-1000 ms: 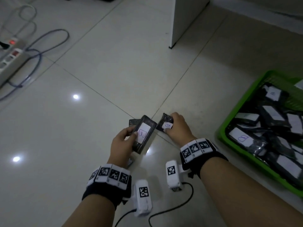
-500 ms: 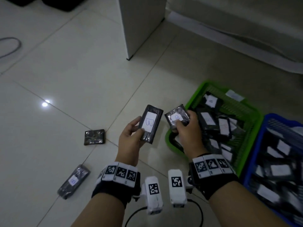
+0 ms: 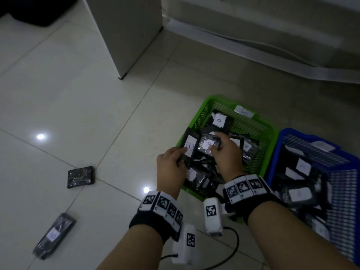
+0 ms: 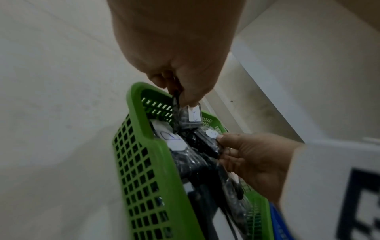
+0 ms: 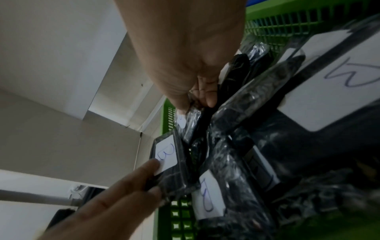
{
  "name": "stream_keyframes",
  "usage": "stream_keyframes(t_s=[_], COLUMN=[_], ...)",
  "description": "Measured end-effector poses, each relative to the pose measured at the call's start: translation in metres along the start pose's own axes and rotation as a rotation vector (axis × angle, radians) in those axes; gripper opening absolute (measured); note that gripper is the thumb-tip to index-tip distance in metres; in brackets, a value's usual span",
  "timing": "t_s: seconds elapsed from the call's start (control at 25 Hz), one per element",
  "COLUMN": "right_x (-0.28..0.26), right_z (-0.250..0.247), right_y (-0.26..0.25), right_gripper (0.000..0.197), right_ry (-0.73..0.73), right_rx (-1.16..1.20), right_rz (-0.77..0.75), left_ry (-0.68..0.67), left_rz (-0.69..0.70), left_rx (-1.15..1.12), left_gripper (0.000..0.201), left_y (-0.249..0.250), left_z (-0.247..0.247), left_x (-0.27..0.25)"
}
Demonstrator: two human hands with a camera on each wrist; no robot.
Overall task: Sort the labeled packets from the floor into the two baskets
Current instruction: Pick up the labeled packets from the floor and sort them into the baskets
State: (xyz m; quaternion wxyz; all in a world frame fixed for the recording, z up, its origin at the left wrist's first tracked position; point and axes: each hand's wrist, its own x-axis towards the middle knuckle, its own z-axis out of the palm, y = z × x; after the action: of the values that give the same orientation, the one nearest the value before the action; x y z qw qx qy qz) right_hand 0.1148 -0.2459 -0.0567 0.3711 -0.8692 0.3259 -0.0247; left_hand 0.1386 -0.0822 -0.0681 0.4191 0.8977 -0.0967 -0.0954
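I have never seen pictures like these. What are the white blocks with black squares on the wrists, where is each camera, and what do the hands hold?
No machine here: a person sorts packets by hand. The white blocks are cameras strapped to the wrists; the black squares are printed markers. The big picture comes from a camera on the head, the other two from the wrists, looking along the fingers.

The left hand holds a labeled packet at the rim of the green basket. The right hand holds another packet over the packets inside it. A blue basket stands beside it. Two packets lie on the tiled floor: one with its label up, one showing no label.
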Motion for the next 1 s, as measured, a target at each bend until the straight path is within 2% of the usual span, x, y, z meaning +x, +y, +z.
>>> stream_keyframes(t_s=[0.08,0.12,0.24,0.36,0.56,0.68,0.76,0.88,1.0], right_x=[0.003,0.003,-0.011,-0.037,-0.069,-0.081,-0.093,-0.115,-0.135], right_z=[-0.002,-0.001,-0.002,0.002,0.020,0.029,0.036,0.057,0.090], right_y=[0.001,0.001,-0.002,0.000,0.012,0.001,-0.013,-0.035,-0.057], right_gripper=[0.048,0.048,0.042,0.037,0.051,0.048,0.042,0.038,0.041], right_ry=[-0.025,-0.028,0.013,0.019,-0.002,0.064,0.107,0.038,-0.031], right_rx=[0.000,0.015,0.071,0.061,-0.124,-0.130,-0.095,-0.092,-0.146], right_rz=[0.012,0.023,0.013,-0.037,-0.078,-0.081,-0.133,-0.239,-0.327], left_ry=[0.006,-0.009,-0.090,-0.086,-0.122,-0.136,-0.123,-0.085,0.057], left_rz=[0.058,0.029,-0.112,-0.158,-0.201,-0.328,-0.395,-0.406,-0.449], left_rx=[0.188,0.177,-0.106,-0.179,-0.240,-0.311,-0.288,-0.226,-0.196], left_gripper=[0.035,0.032,0.035,0.039,0.033,0.029,0.024,0.023,0.024], left_y=[-0.009,-0.012,-0.021,-0.027,-0.038,-0.046,-0.050,-0.065,-0.102], left_z=[-0.004,-0.008,-0.016,-0.021,-0.021,-0.029,-0.041,-0.071,-0.116], left_x=[0.002,0.002,-0.003,-0.015,-0.043,-0.043,-0.042,-0.056,-0.081])
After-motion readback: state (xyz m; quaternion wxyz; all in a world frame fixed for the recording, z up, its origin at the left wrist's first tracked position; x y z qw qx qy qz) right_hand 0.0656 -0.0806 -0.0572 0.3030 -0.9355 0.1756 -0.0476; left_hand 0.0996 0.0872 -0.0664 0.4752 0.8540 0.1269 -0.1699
